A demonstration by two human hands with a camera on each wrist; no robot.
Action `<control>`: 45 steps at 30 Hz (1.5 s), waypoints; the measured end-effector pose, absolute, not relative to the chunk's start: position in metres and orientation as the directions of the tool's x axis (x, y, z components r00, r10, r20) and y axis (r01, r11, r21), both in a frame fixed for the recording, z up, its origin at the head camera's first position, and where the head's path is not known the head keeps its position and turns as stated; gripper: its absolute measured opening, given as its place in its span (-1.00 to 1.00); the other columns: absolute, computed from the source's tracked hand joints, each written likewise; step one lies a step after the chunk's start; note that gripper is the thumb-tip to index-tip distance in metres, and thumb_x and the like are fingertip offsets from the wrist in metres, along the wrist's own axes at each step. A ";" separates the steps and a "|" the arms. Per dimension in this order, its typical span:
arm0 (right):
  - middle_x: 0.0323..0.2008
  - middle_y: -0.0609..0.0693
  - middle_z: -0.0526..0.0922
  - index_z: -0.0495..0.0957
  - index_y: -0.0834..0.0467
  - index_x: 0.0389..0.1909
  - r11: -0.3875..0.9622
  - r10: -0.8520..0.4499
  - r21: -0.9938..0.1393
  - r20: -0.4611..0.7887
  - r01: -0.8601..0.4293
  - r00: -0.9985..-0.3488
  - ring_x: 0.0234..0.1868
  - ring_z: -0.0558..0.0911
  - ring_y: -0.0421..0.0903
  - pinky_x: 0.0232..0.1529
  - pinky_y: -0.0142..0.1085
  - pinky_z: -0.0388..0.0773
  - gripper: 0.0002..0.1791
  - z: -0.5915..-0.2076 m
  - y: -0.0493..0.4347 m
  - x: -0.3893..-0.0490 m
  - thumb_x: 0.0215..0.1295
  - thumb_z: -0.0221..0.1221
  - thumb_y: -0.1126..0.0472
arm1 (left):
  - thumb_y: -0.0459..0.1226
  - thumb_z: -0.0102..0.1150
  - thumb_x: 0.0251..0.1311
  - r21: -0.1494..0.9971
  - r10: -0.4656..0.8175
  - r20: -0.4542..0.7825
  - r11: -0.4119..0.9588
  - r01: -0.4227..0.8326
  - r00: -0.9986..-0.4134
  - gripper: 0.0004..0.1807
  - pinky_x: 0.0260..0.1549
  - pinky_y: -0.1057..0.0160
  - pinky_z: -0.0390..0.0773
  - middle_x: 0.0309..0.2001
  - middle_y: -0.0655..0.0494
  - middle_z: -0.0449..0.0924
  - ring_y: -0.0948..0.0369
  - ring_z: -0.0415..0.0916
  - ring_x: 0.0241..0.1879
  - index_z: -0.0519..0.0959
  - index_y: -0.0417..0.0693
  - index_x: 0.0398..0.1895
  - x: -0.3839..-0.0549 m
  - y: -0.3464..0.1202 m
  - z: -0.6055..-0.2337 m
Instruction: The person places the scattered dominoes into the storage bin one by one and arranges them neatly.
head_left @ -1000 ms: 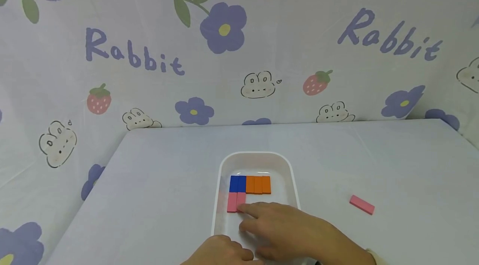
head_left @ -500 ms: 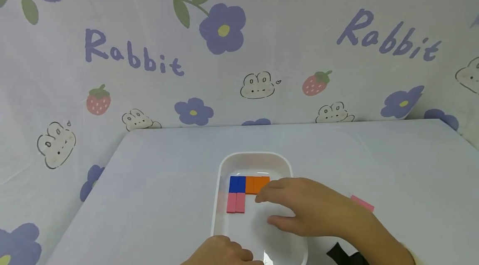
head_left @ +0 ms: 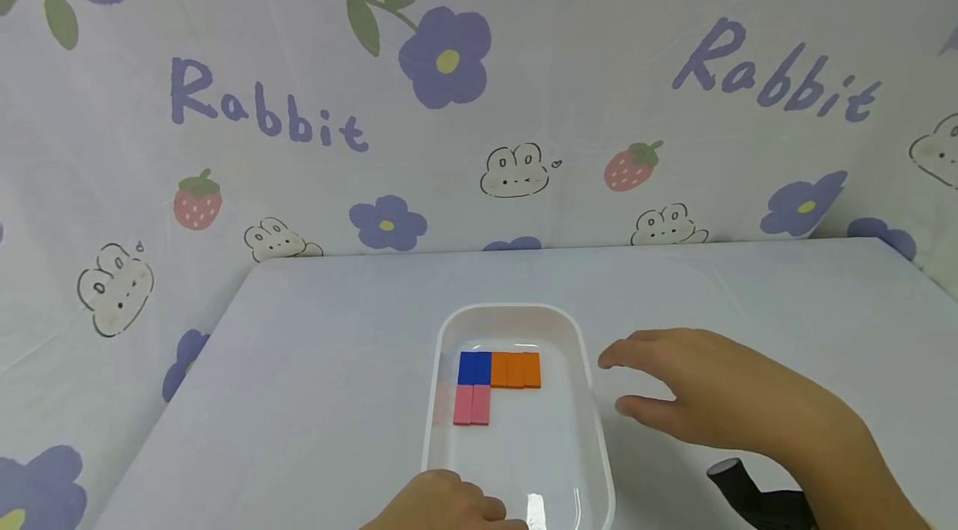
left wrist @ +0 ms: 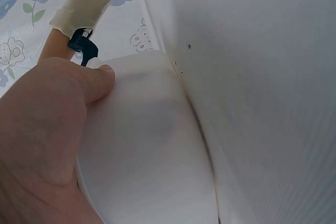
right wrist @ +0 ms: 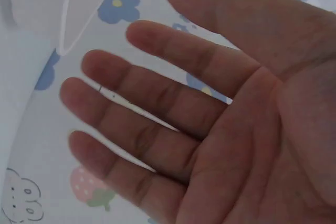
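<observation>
A white tray [head_left: 602,438] holds two blue tiles [head_left: 475,368] and three orange tiles [head_left: 516,370] in one row. Two pink tiles [head_left: 471,405] lie against the blue ones on the near side. At the tray's near left edge, my left hand [head_left: 441,502] grips it; the left wrist view has the thumb of that hand [left wrist: 47,114] over the tray's rim. My right hand [head_left: 718,397] is to the right of the tray, above the table, with thumb and fingers apart. In the right wrist view the palm of this hand [right wrist: 226,124] holds nothing. The loose pink tile is hidden behind it.
The tray stands on a white table [head_left: 337,364]. Behind it hangs a cloth [head_left: 539,97] printed with flowers, strawberries and rabbits. A black strap-like piece [head_left: 759,497] shows under the right forearm.
My right hand has left the pink tiles in the tray and moved right, past the rim, covering the loose pink tile. My left hand stays on the tray.
</observation>
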State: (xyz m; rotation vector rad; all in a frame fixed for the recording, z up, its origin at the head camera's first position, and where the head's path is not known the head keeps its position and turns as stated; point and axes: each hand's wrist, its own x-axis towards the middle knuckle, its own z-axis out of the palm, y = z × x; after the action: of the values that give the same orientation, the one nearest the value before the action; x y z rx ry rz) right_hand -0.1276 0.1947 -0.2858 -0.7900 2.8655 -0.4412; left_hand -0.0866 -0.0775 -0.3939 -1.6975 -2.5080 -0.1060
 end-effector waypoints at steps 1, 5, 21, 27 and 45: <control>-0.07 -0.22 0.52 0.51 -0.11 -0.04 0.823 -0.514 -0.317 -0.063 -0.472 -0.855 -0.03 0.50 -0.12 -0.12 -0.10 0.47 -0.58 -0.286 0.197 -0.129 0.01 0.27 -0.01 | 0.01 0.16 -0.01 -0.028 0.922 0.144 0.366 0.930 -0.359 -0.86 -0.71 0.62 0.04 -0.68 0.46 0.24 0.52 0.00 -0.76 0.43 0.30 -0.42 -0.087 -0.078 -0.394; -0.09 -0.16 0.54 0.52 -0.07 -0.06 0.849 -0.481 -0.305 -0.111 -0.431 -0.870 -0.05 0.51 -0.09 -0.12 -0.08 0.46 -0.59 -0.288 0.201 -0.135 -0.01 0.29 0.02 | -0.04 0.20 -0.08 -0.086 0.923 0.190 0.356 0.930 -0.336 -0.83 -0.75 0.58 -0.04 -0.70 0.43 0.17 0.49 -0.08 -0.76 0.41 0.26 -0.47 -0.088 -0.080 -0.395; -0.77 -0.07 0.44 0.44 0.12 -0.15 0.947 -0.306 -0.208 -0.332 -0.247 -0.892 -0.60 0.45 -0.14 -0.28 -0.12 0.34 -0.65 -0.331 0.231 -0.165 -0.05 0.19 0.22 | -0.02 0.19 -0.06 -0.088 0.927 0.143 0.361 0.929 -0.347 -0.84 -0.76 0.58 -0.02 -0.67 0.45 0.25 0.49 -0.06 -0.76 0.45 0.29 -0.41 -0.088 -0.080 -0.393; -0.69 -0.03 0.43 0.39 0.14 -0.39 0.974 -0.216 -0.150 -0.407 -0.168 -0.887 -0.58 0.40 -0.11 -0.49 -0.18 0.32 -0.72 -0.343 0.244 -0.176 -0.19 0.24 0.29 | -0.02 0.19 -0.05 -0.067 0.924 0.138 0.369 0.927 -0.358 -0.84 -0.75 0.58 -0.01 -0.67 0.44 0.27 0.49 -0.04 -0.76 0.44 0.29 -0.40 -0.088 -0.080 -0.393; -0.61 0.01 0.36 0.33 0.17 -0.46 0.976 -0.215 -0.110 -0.421 -0.185 -0.881 -0.60 0.38 -0.09 -0.59 -0.25 0.30 -0.83 -0.354 0.259 -0.188 -0.03 0.15 0.36 | -0.01 0.19 -0.05 -0.062 0.922 0.147 0.369 0.927 -0.357 -0.84 -0.75 0.59 -0.01 -0.67 0.45 0.28 0.50 -0.04 -0.76 0.45 0.31 -0.39 -0.088 -0.080 -0.393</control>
State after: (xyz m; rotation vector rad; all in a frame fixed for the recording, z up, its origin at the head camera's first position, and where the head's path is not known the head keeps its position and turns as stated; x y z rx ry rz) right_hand -0.1885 0.2586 -0.3538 -0.2853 2.6796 -0.0922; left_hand -0.0875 -0.0804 -0.3933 -1.6812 -2.4659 -0.0475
